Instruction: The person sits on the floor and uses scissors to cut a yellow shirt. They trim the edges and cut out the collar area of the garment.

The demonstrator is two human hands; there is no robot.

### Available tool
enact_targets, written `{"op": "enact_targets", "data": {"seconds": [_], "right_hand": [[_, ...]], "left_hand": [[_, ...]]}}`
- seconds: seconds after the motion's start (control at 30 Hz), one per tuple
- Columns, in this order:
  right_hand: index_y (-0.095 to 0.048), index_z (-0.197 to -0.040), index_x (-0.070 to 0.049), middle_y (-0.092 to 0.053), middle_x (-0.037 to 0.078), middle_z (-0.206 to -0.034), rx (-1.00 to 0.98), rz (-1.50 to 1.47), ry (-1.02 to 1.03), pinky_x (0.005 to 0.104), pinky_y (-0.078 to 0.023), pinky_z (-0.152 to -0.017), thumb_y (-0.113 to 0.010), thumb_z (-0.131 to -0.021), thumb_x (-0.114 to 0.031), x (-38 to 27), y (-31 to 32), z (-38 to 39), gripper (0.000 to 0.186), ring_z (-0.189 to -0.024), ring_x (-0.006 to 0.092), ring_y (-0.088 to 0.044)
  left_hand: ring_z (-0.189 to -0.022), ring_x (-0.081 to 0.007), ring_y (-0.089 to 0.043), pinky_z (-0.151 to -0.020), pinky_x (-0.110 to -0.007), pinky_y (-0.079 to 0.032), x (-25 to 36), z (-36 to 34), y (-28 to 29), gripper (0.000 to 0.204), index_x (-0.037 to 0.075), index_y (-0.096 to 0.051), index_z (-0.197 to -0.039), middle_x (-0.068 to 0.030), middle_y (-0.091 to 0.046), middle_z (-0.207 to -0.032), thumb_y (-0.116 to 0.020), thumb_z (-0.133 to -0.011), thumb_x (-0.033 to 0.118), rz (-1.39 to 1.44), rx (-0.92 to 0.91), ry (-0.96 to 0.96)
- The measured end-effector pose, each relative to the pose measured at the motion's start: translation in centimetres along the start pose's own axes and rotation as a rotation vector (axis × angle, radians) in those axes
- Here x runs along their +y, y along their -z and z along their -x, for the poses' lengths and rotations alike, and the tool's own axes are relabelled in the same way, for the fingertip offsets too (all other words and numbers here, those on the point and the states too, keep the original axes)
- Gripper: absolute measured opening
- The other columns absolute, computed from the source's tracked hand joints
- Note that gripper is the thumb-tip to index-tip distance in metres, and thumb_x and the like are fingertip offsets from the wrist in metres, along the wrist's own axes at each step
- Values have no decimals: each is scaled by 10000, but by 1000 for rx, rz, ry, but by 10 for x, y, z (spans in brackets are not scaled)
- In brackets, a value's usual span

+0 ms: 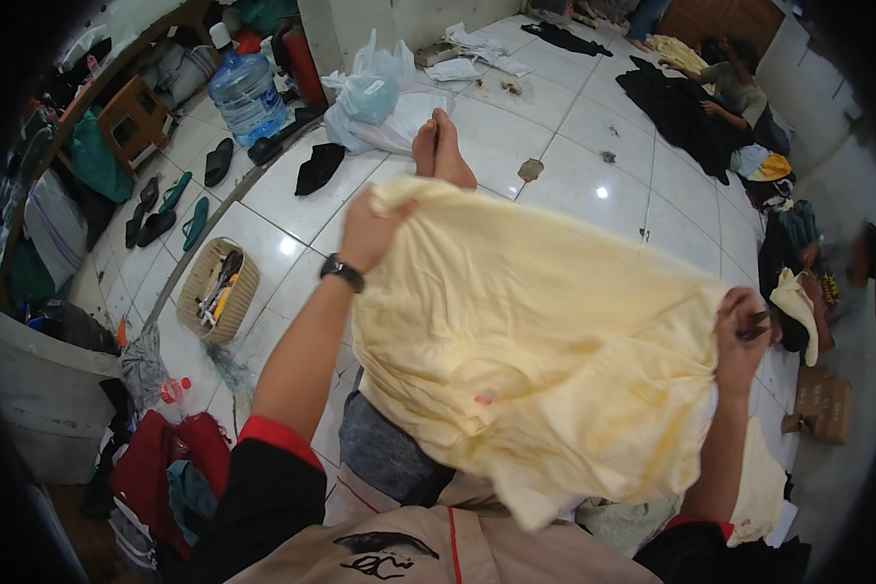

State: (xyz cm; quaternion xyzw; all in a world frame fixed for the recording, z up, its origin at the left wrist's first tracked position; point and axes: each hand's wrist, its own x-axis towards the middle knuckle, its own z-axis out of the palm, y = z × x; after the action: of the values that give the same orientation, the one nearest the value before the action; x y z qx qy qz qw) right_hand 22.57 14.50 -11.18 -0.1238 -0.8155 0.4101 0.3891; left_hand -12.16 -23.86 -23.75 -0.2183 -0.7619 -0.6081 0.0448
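Observation:
A pale yellow garment (526, 331), wrinkled and with a round neckline and small label near its middle, is spread between my hands over my lap. My left hand (372, 224) is closed on its upper left corner, with a dark watch on the wrist. At the garment's right edge, my right hand (740, 326) is closed on the cloth and also holds a small dark tool (752, 331), perhaps snips. My bare feet (443, 156) show beyond the cloth.
A tool basket (214, 292), sandals (195, 219) and a water jug (248, 97) are left; a white bag (375, 102) lies ahead. Co-workers (725, 88) sit at right among dark cloth (672, 117). A cardboard box (822, 404) and red cloth (151, 467) lie near me.

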Motion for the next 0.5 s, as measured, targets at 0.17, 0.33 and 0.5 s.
{"op": "enact_targets", "data": {"seconds": [0.17,0.33,0.5], "right_hand": [[-583,-911,-24,-574,-4,-951,226,-25,273,193,-430,-803,-604,-841,101,-56,16,-45,145,-835,56,-518],[-554,-814,-9,-689,122,-1170,436,-99,420,295,-496,-963,-595,-847,97,-63,3,-46,118,-981,122,-629],[-460,-758,-33,-699,139,-1120,535,-368,459,339,-516,-973,-602,-864,131,-70,0,-45,241,-942,152,-647]], "left_hand": [[-1025,-161,-711,-917,-321,-572,134,21,101,333,3,-656,-1231,-91,-748,-1153,-794,-939,84,225,250,-271],[-1032,-171,-706,-944,-312,-555,191,65,169,354,-31,-637,-1255,-105,-727,-1150,-772,-960,110,24,457,-677],[-1067,-222,-711,-977,-356,-554,217,88,211,358,-95,-587,-1312,-166,-708,-1205,-668,-995,50,134,442,-859]]}}
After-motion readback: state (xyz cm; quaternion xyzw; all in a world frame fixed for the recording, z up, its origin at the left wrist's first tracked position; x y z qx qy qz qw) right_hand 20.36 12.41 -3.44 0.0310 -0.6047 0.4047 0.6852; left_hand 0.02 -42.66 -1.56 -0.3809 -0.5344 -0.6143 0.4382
